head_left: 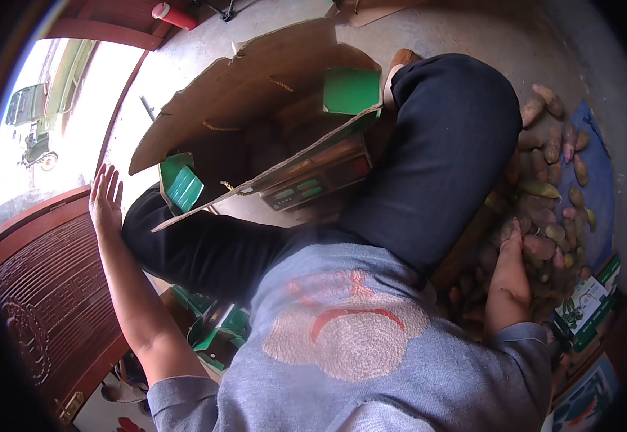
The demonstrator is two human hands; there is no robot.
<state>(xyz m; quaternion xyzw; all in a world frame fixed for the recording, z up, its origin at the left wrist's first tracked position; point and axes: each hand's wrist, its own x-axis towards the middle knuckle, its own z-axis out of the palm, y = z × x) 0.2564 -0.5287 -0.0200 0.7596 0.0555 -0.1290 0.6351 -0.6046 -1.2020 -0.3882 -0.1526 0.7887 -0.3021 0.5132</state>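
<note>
My left hand [106, 203] is raised out to the left, fingers stretched and palm bare, near the dark red carved wooden door panel [54, 288]. My right hand [513, 236] reaches down into a heap of long, soil-dusted potatoes [539, 247] at my right side. Its fingers are partly hidden among them, so whether it grips one cannot be told. Between my legs stands a big cardboard box [248, 75] with its top flaps up, green printed sides and rope loops. Its shaded inside is hard to make out. Close beside it is a digital scale [313, 180] with green displays.
A blue sheet [598, 173] lies under part of the heap. A green-and-white carton [588, 306] stands at its near right edge. Green packaging [227, 335] sits by my left hip. A red cylinder [174, 16] lies far left; a green vehicle [36, 119] shows outside the doorway.
</note>
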